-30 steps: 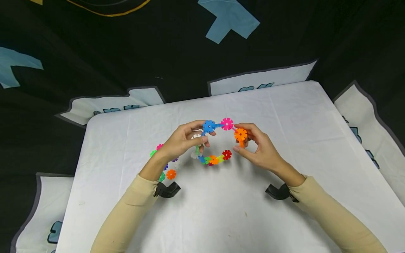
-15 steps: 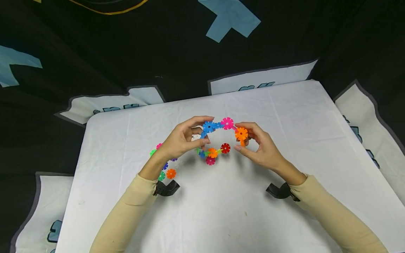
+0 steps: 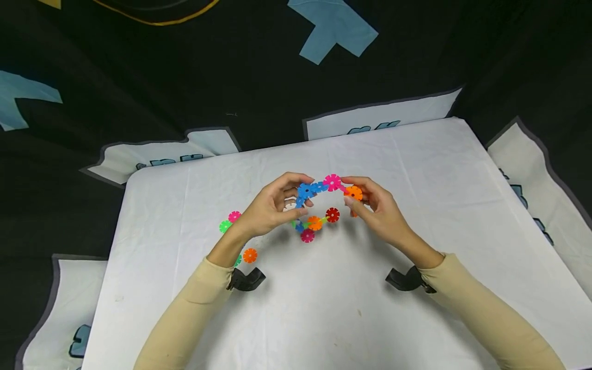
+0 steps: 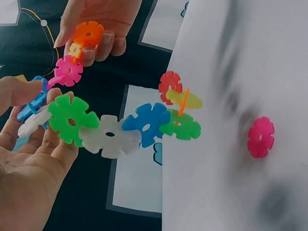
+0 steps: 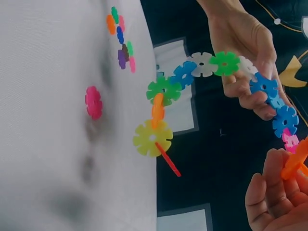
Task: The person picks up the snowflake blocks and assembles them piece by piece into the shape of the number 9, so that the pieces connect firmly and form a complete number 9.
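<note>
White disc (image 3: 290, 206) of disc chain (image 3: 318, 187) is partly covered by left hand (image 3: 272, 205) in head view. Green disc (image 3: 238, 260) on tablecloth (image 3: 305, 318) is half hidden behind left arm (image 3: 223, 249). Sleeves (image 3: 180, 321) cut off by lower edge. In right wrist view, orange disc (image 5: 294, 161) and right hand (image 5: 276, 199) are cut by right edge. Shadows (image 4: 274, 202) blurred in left wrist view. Lettering (image 3: 191, 157) too small to be read.

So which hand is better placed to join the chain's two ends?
Probably the right hand: it holds the orange end, and in the head view the red end disc is nearer it.
</note>
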Motion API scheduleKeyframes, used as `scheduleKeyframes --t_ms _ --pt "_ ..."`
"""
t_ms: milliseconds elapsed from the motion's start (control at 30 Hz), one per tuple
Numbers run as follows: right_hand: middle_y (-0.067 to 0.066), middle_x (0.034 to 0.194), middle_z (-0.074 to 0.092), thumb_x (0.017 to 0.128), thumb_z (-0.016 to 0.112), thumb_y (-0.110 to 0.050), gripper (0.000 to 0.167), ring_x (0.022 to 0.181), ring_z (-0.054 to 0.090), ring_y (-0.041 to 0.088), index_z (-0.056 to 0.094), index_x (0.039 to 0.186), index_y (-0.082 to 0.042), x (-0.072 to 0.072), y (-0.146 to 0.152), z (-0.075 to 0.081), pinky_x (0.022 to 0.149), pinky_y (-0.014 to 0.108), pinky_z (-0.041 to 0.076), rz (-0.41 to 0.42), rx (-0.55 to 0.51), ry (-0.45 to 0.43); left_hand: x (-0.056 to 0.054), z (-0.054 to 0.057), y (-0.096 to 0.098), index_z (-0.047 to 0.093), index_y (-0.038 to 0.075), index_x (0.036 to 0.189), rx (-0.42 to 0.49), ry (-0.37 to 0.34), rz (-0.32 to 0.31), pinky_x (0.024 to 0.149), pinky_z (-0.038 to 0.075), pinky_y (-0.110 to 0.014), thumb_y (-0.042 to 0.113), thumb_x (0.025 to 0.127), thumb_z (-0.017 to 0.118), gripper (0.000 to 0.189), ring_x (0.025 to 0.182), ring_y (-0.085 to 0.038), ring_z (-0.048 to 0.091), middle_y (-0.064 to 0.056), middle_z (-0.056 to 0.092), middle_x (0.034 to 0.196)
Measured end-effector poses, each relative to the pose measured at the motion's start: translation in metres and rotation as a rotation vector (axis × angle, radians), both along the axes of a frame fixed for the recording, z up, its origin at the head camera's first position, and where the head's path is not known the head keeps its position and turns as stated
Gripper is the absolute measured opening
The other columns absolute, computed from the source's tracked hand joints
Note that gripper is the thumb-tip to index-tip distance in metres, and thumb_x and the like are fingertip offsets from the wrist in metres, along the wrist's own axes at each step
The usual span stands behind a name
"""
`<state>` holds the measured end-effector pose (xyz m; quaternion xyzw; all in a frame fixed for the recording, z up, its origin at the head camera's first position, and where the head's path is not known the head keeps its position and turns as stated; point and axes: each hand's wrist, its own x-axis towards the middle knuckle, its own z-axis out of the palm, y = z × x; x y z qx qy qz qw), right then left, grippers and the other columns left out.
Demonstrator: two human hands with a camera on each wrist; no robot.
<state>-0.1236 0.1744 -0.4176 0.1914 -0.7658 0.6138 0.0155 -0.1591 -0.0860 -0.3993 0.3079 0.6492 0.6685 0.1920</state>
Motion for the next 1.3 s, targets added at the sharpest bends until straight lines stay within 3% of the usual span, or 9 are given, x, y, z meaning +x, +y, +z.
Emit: scheduleKeyframes --t_ms 167,367,467,567,700,833,1000,1233,1300 --pt "0.016 0.084 0.061 0.091 0.064 0.002 0.031 0.067 0.057 0.017 0.062 0.122 -0.001 0.001 -0.002 -0.001 0.07 0.021 0.048 -0.042 0.018 0.045 0.0 -0.001 0.001 0.044 -0.002 0.137 -0.033 0.042 0.015 0.089 0.056 -0.032 -0.012 0.086 0.064 0.055 0.105 -0.036 0.061 -0.017 0.048 0.137" --pt "0.015 0.083 0.068 0.089 0.065 0.005 0.019 0.063 0.058 0.014 0.068 0.108 0.002 0.002 -0.009 0.001 0.064 0.022 0.05 -0.082 -0.011 0.11 -0.002 0.004 0.011 0.05 0.007 0.138 -0.177 0.156 0.038 0.093 0.052 -0.027 0.002 0.09 0.067 0.051 0.121 -0.019 0.054 -0.007 0.053 0.139" --pt "0.015 0.082 0.069 0.088 0.068 0.003 0.02 0.062 0.058 0.013 0.068 0.108 0.001 0.002 -0.014 0.001 0.06 0.024 0.049 -0.072 0.005 0.119 -0.002 0.005 0.016 0.053 0.008 0.135 -0.201 0.159 0.021 0.087 0.055 -0.03 0.006 0.092 0.066 0.045 0.11 -0.018 0.057 -0.006 0.057 0.131" --pt "0.011 0.083 0.07 0.088 0.07 -0.003 0.029 0.066 0.061 0.013 0.066 0.117 -0.002 0.002 -0.017 0.0 0.061 0.023 0.05 -0.059 0.064 0.093 0.0 0.005 0.019 0.055 0.008 0.134 -0.199 0.147 0.012 0.085 0.056 -0.032 0.006 0.093 0.065 0.042 0.101 -0.02 0.06 -0.006 0.059 0.129" --pt "0.01 0.102 0.071 0.09 0.07 -0.009 0.036 0.077 0.067 0.02 0.063 0.125 -0.003 0.002 -0.018 0.002 0.07 0.021 0.054 -0.031 0.118 0.023 0.001 0.005 0.019 0.052 0.01 0.138 -0.187 0.137 0.005 0.086 0.055 -0.031 0.005 0.093 0.065 0.048 0.105 -0.022 0.059 -0.006 0.055 0.135" --pt "0.013 0.113 0.069 0.09 0.069 -0.007 0.032 0.089 0.066 0.025 0.064 0.121 0.001 0.003 -0.016 0.003 0.079 0.02 0.055 -0.003 0.095 -0.023 0.001 0.005 0.017 0.053 0.014 0.138 -0.186 0.13 -0.032 0.086 0.056 -0.032 0.007 0.093 0.065 0.047 0.108 -0.023 0.059 -0.003 0.055 0.134" --pt "0.013 0.122 0.066 0.091 0.068 -0.008 0.033 0.102 0.063 0.019 0.063 0.123 0.001 0.002 -0.013 0.003 0.082 0.02 0.054 0.042 0.075 -0.075 0.001 0.004 0.016 0.055 0.016 0.137 -0.207 0.156 -0.084 0.09 0.055 -0.035 0.011 0.094 0.065 0.044 0.109 -0.023 0.061 0.002 0.059 0.132" --pt "0.011 0.11 0.069 0.09 0.07 -0.01 0.031 0.057 0.056 0.024 0.066 0.121 -0.005 0.005 -0.007 0.007 0.051 0.023 0.044 0.11 0.104 -0.123 0.003 0.003 0.012 0.055 0.01 0.136 -0.248 0.196 -0.147 0.093 0.053 -0.032 0.008 0.093 0.066 0.044 0.112 -0.015 0.061 -0.004 0.061 0.133" --pt "0.011 0.105 0.069 0.09 0.07 -0.01 0.031 0.053 0.054 0.024 0.066 0.121 -0.005 0.008 -0.005 0.007 0.048 0.023 0.041 0.121 0.103 -0.134 0.004 0.002 0.011 0.055 0.01 0.136 -0.252 0.187 -0.161 0.091 0.054 -0.032 0.007 0.093 0.066 0.044 0.109 -0.017 0.063 -0.005 0.062 0.131"
